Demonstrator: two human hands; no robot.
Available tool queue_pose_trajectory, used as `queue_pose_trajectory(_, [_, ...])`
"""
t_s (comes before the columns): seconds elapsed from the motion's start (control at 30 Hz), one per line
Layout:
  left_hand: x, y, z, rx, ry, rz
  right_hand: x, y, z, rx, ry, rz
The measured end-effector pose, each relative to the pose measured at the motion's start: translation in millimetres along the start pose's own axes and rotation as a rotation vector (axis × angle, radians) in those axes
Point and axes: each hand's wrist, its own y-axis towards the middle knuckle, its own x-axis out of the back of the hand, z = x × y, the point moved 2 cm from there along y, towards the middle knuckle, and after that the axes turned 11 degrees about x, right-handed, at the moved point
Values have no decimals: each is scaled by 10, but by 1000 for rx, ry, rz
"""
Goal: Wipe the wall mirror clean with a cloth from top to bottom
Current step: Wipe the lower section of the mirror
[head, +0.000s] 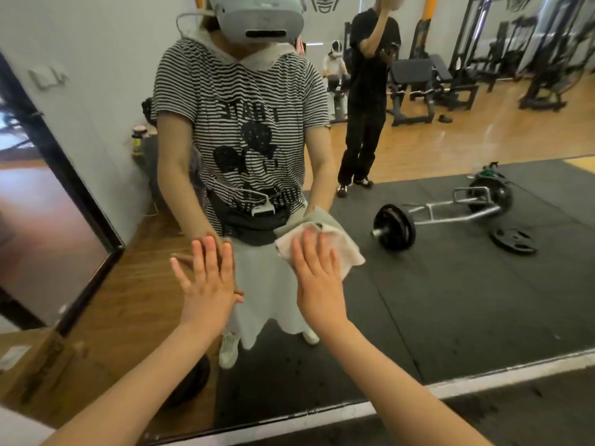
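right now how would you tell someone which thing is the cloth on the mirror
Start at the big wall mirror reflecting the gym. Low on the glass, the right hand presses a cloth flat with straight fingers. It is the pale pinkish rag; the left hand beside it touches bare glass.

floor seen in mirror reflection (450,300): dark rubber mat (467,317) adjoining wood flooring (128,300). on the mat: a loaded bar (431,217) with plates at both ends, one loose weight plate (513,241) flat just beside it. a pale strip (483,378) runs along the mirror's bottom edge.
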Motion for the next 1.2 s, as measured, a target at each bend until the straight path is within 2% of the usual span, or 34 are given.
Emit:
queue_pose_trajectory(0.13, [28, 6, 12, 2, -22, -6, 196, -33, -434, 180, -217, 79])
queue_pose_trajectory(0.23, [21, -2, 8, -1, -23, -12, 460, -30, -891, 73, -357, -6])
queue_pose_trajectory(0.33, [27, -13, -7, 0, -14, -27, 524, -40, -990, 9, -367, -58])
queue_pose_trajectory(0.5, [6, -13, -20, 2, 27, -5, 204, 61, -555, -214, -110, -145])
queue_pose_trajectory(0.57, [5, -10, -17, 9, 38, 5, 56, 60, -285, -132, -88, -95])
queue_pose_trajectory(0.67, [23, -12, -11, 16, 52, 11, -179, -27, 90, 170, -145, 43])
queue_pose_trajectory(0.77, [37, -14, 2, -1, 20, -24, -192, -39, 17, 239, -191, 74])
queue_pose_trajectory(0.83, [35, -2, 9, 2, 9, -29, -75, -35, -185, 162, -192, 36])
queue_pose_trajectory(0.93, [6, -4, 4, 11, 27, -5, 162, -76, -564, -112, -166, -95])
queue_pose_trajectory(1.03, [-5, -19, -2, 16, 41, 0, 254, -155, -789, -325, -136, -141])
queue_pose_trajectory(1.2, [1, -11, -18, -11, 5, -29, 170, 85, -373, -622, 191, -333])
